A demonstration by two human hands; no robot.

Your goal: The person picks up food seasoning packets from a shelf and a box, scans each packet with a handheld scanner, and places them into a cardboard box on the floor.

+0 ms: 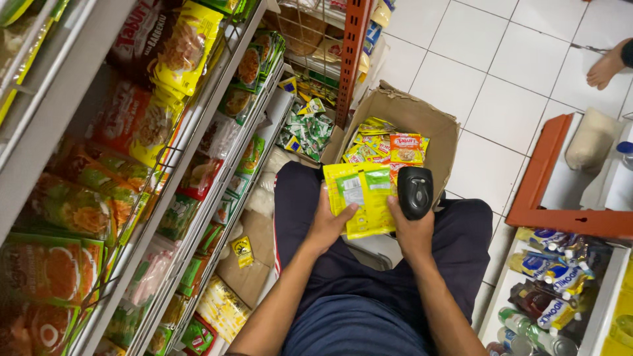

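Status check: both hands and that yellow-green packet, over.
Left hand grips flat yellow-green plastic packet from below. Right hand holds black handheld scanner at packet's right edge. Open cardboard box of sachets just beyond.

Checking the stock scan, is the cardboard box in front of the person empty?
No, the cardboard box holds yellow and orange packets.

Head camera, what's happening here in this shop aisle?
A person sits on the white tiled floor between stocked shelves. The left hand holds a flat yellow-green foil sachet over the lap, thumb across its face. The right hand grips a black handheld barcode scanner beside the sachet's right edge. Just beyond the knees stands an open brown cardboard box with more small yellow and orange sachets inside. Someone else's bare foot shows at the top right.
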